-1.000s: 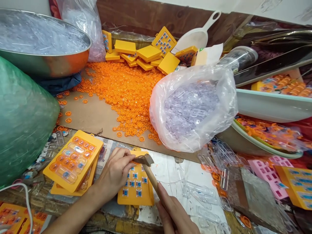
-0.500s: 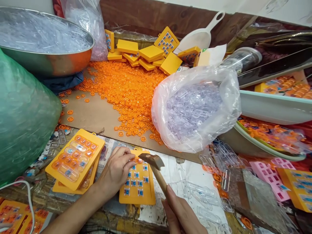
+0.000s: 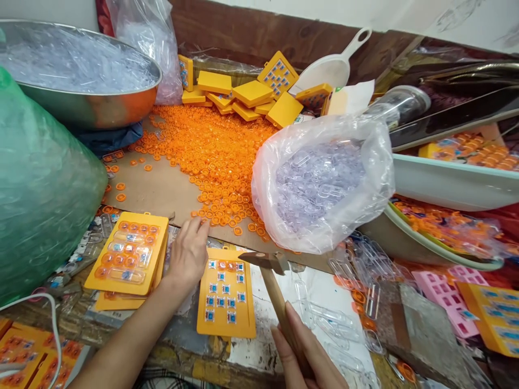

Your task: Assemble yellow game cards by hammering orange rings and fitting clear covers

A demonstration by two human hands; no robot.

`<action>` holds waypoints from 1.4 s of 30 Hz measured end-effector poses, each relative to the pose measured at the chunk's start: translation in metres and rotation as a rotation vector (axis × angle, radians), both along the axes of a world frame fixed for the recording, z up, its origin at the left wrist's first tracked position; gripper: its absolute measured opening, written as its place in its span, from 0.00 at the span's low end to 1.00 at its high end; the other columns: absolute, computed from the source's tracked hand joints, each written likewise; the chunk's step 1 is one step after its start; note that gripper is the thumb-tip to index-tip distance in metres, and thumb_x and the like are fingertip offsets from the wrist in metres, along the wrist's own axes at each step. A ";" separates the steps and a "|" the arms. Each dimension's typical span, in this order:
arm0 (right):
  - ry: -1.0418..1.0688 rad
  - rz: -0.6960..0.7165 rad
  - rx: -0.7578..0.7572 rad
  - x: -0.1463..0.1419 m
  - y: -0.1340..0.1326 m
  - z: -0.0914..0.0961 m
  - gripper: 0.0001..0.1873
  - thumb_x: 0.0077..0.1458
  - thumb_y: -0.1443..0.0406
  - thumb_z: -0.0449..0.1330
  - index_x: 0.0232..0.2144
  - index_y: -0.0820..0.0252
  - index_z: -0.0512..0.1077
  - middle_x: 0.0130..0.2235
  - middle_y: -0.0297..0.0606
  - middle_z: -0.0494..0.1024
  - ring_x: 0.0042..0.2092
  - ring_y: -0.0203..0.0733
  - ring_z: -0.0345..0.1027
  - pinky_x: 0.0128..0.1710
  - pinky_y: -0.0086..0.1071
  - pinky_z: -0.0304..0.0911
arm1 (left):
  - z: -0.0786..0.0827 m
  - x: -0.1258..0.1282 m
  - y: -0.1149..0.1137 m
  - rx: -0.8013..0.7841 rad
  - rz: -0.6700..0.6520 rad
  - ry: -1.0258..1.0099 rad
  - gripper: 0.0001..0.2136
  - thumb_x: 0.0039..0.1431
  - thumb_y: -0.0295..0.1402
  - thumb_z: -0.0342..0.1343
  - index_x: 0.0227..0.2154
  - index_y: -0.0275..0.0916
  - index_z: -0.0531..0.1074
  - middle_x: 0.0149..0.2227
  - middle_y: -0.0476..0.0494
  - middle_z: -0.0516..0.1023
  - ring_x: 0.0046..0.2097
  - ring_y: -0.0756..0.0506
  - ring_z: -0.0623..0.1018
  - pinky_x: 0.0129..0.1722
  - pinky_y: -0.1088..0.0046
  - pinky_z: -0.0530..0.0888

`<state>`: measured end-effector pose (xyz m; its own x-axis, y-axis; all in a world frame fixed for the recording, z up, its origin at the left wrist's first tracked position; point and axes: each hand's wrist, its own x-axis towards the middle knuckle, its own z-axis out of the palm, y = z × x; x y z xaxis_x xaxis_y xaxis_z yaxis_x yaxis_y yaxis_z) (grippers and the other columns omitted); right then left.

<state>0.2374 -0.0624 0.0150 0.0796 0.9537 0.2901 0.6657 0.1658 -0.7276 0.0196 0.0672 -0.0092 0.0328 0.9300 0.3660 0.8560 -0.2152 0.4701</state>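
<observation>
A wooden-handled hammer (image 3: pixel 271 261) is gripped in my right hand (image 3: pixel 306 351), its metal head just right of the yellow board's top edge. That yellow board (image 3: pixel 217 324) lies flat, set with blue-and-white square pieces and a short run of orange caps in its top row. My left hand (image 3: pixel 188 254) is past the board's upper left corner, fingers bent together and fingertips at the near edge of the loose orange caps (image 3: pixel 223 156). Whatever the fingertips pinch is too small to make out. Left of the hand, filled yellow boards (image 3: pixel 95 278) are stacked, with orange and clear covers.
A plastic bag (image 3: pixel 263 189) of clear oval covers stands beyond the hammer. At left are a metal bowl (image 3: pixel 121 102) of clear pieces and a green sack (image 3: pixel 48 194). More yellow boards (image 3: pixel 253 93) lie at the back; loose clear covers (image 3: pixel 340 324) and a stone block (image 3: pixel 421 319) are at right.
My left hand has moved from the board's top row up and left to the edge of the orange caps. The hammer head has shifted slightly right, off the board's top row.
</observation>
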 end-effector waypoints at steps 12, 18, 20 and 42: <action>0.071 -0.080 -0.036 0.009 -0.013 -0.013 0.23 0.54 0.69 0.61 0.53 0.54 0.71 0.52 0.36 0.76 0.48 0.45 0.75 0.50 0.33 0.70 | 0.010 0.013 0.019 -0.087 -0.036 -0.026 0.07 0.61 0.26 0.48 0.30 0.38 0.70 0.29 0.44 0.73 0.33 0.44 0.74 0.35 0.68 0.70; 0.050 -0.099 -0.051 0.011 -0.009 -0.011 0.23 0.54 0.68 0.61 0.54 0.53 0.70 0.53 0.34 0.75 0.49 0.45 0.74 0.51 0.34 0.69 | 0.003 0.007 0.020 -0.116 -0.026 -0.029 0.09 0.61 0.28 0.47 0.30 0.37 0.73 0.31 0.43 0.72 0.32 0.45 0.73 0.33 0.70 0.70; 0.043 -0.071 -0.040 0.009 -0.008 -0.010 0.24 0.54 0.68 0.61 0.54 0.52 0.70 0.52 0.34 0.76 0.49 0.44 0.74 0.50 0.33 0.70 | 0.001 0.007 0.023 -0.119 -0.035 -0.031 0.10 0.61 0.26 0.47 0.30 0.37 0.74 0.32 0.42 0.72 0.33 0.45 0.73 0.33 0.69 0.70; -0.132 0.312 0.034 -0.010 0.005 0.010 0.34 0.58 0.76 0.51 0.63 0.48 0.55 0.42 0.40 0.76 0.39 0.33 0.73 0.35 0.23 0.69 | -0.009 0.001 -0.044 -0.058 -0.228 -0.454 0.31 0.61 0.27 0.52 0.64 0.45 0.48 0.37 0.46 0.77 0.43 0.45 0.76 0.45 0.65 0.75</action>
<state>0.2270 -0.0571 0.0253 -0.2547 0.9157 0.3107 0.6673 0.3990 -0.6289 0.0203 0.0233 -0.0181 0.0869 0.9371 0.3380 0.4967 -0.3348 0.8008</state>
